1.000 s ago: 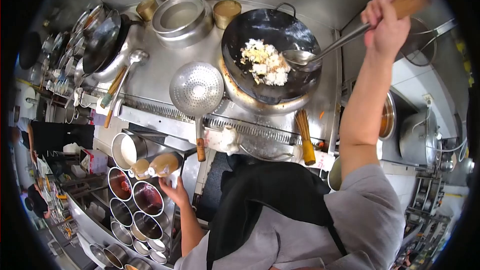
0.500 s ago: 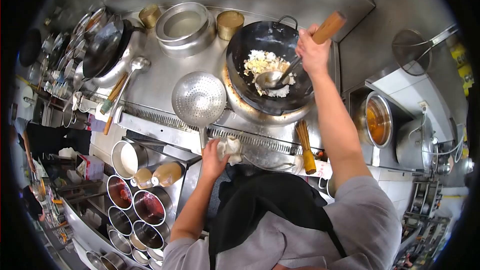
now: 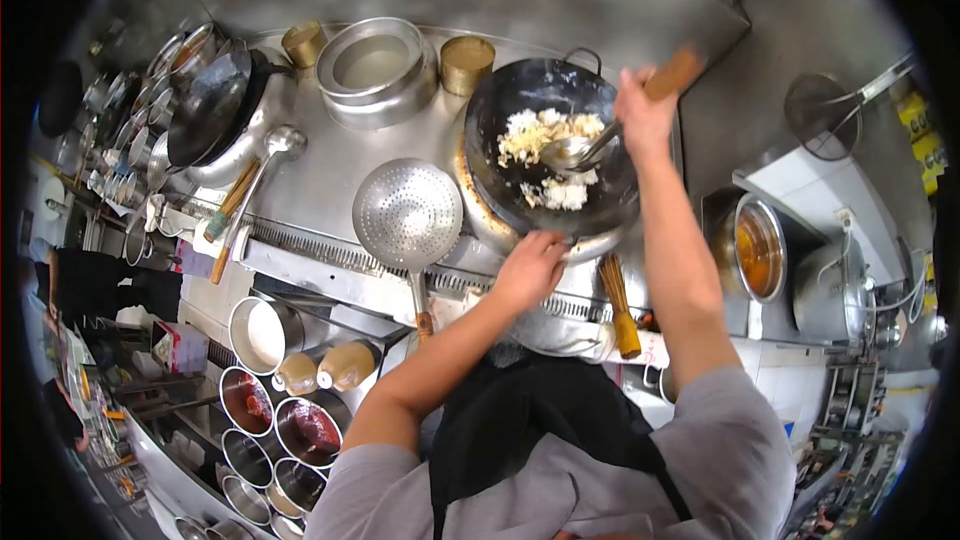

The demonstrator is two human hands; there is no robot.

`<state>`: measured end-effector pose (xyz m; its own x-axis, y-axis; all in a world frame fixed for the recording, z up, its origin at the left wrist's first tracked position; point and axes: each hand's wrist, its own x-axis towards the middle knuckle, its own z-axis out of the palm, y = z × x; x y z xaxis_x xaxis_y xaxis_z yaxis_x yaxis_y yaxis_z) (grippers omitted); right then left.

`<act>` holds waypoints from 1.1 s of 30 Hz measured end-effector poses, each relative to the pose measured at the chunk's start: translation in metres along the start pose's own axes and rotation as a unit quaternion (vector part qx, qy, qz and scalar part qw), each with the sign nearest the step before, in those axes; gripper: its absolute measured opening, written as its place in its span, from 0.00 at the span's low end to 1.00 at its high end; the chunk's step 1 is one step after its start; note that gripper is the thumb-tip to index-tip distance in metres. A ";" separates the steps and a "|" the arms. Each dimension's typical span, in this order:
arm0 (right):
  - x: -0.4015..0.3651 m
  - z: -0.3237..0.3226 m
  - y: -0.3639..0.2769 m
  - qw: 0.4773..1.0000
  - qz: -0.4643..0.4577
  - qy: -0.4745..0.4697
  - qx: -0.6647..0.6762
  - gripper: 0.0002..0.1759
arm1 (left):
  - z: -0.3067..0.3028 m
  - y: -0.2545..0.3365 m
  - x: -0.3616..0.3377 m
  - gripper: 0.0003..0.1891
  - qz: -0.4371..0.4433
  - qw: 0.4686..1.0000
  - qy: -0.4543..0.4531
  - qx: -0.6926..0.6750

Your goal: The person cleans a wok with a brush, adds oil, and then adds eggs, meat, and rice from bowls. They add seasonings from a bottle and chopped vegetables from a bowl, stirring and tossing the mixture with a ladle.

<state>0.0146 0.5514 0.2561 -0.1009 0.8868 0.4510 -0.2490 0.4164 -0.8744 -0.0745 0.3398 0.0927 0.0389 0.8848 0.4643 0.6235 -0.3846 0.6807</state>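
Observation:
A black wok (image 3: 510,90) sits on the burner, holding white rice (image 3: 566,195) and chopped yellowish bits, perhaps egg (image 3: 525,145). My right hand (image 3: 645,115), closed around the wooden handle, holds a metal ladle (image 3: 572,152) whose bowl rests among the food. At the wok's near rim is my left hand (image 3: 535,268), its fingers curled over the edge; its palm side and whatever lies beneath it are hidden. Left of the wok lies a perforated strainer (image 3: 408,212) with its handle toward me. A bamboo brush (image 3: 619,310) stands at the wok's near right.
Behind are a large metal pot (image 3: 375,105) and two brass-coloured tins, one (image 3: 467,65) beside the wok. Another ladle (image 3: 285,140) lies left. Several seasoning containers (image 3: 247,395) and two squeeze bottles (image 3: 347,365) stand at lower left. A pot of orange liquid (image 3: 757,247) is at right.
My left hand has moved from the white cloth by the strainer handle to the wok's near rim; the cloth no longer shows. The ladle has shifted, and the food has spread into two heaps.

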 end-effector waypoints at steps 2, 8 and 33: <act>0.006 0.008 -0.050 0.998 -0.040 0.032 -0.041 0.16 | 0.018 -0.013 0.015 0.09 0.007 1.000 -0.020 0.004; -0.012 -0.016 0.041 0.997 0.004 0.004 0.073 0.18 | 0.039 -0.026 0.034 0.15 -0.053 0.967 -0.214 0.130; -0.013 0.003 -0.114 0.993 0.038 0.104 -0.044 0.16 | 0.007 0.026 0.000 0.20 -0.039 0.988 -0.110 0.106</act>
<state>0.0413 0.4914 0.3503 0.0869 0.9345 0.3451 -0.1620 0.3551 -0.9207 -0.0534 0.3321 0.1066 0.1388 0.9540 0.2656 0.7794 -0.2707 0.5650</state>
